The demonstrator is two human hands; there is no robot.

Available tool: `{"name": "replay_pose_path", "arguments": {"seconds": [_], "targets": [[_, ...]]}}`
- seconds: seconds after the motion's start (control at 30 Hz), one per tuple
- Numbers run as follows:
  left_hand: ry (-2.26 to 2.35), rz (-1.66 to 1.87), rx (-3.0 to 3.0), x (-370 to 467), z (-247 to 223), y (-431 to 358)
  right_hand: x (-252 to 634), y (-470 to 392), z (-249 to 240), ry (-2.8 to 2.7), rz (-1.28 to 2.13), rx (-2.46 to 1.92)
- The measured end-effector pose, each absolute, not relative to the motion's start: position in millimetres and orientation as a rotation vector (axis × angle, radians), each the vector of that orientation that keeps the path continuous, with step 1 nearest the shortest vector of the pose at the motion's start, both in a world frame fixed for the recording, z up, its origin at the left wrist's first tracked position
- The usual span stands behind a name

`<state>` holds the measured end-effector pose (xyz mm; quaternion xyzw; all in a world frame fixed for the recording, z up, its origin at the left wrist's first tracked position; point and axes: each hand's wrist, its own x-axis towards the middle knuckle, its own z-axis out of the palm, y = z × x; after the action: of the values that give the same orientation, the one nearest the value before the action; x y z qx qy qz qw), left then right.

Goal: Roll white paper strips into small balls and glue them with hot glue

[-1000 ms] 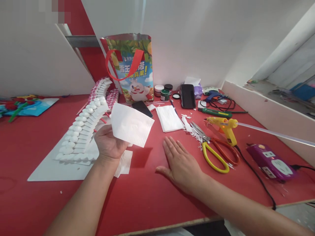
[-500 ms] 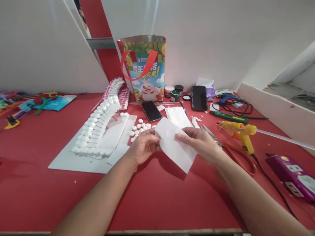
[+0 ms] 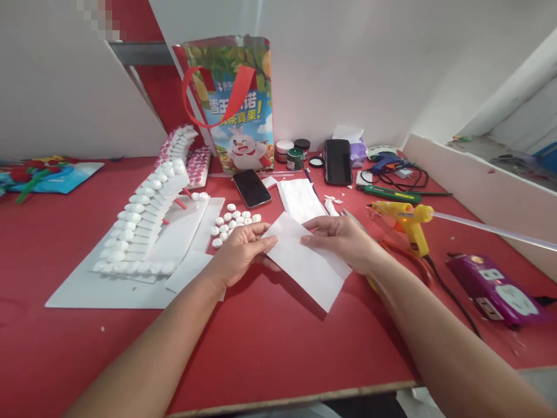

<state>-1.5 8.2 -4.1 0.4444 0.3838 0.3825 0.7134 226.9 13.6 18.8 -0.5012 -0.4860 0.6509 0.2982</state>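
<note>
Between my two hands is a white sheet of paper [image 3: 307, 261], tilted above the red table. My left hand [image 3: 243, 247] pinches its left corner, thumb on top. Along the upper right edge, my right hand [image 3: 342, 238] grips the sheet with the thumb on its face and the fingers partly behind. Several small white round pieces [image 3: 232, 217] lie just beyond my left hand. Behind the sheet rests a stack of white paper [image 3: 298, 198]. To the left, a curved white paper model [image 3: 143, 217] edged with white round pieces stands on a white board [image 3: 73, 290].
A yellow glue gun [image 3: 407, 220] and a purple power strip [image 3: 500, 290] lie at the right, near red-handled scissors [image 3: 418, 264]. Toward the back are a phone [image 3: 252, 187], another dark phone [image 3: 338, 162], paint jars [image 3: 296, 157] and a colourful bag [image 3: 243, 110].
The view has shifted, so the table's things appear further left. The paper is still in both hands, turned a little flatter, with my left thumb now lying on its corner.
</note>
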Motion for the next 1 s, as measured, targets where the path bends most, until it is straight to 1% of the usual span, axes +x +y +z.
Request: {"name": "replay_pose_path", "arguments": {"seconds": [0.27, 0.6, 0.73, 0.83, 1.0], "targets": [[0.720, 0.951, 0.946, -8, -9, 9, 229, 12, 19, -1.155, 1.725, -1.199], [0.646, 0.962, 0.861, -8, -5, 9, 227, 5, 26, -1.390, 1.503, -1.205], [0.586, 0.891, 0.842, -12, -6, 11, 227, 4, 26, -1.406, 1.495, -1.183], [0.523, 0.793, 0.810, -14, -5, 13, 226, 2, 28, -1.488, 1.418, -1.202], [0.665, 0.713, 0.910, -10, -5, 10, 223, 0, 28, -1.648, 1.328, -1.211]]}}
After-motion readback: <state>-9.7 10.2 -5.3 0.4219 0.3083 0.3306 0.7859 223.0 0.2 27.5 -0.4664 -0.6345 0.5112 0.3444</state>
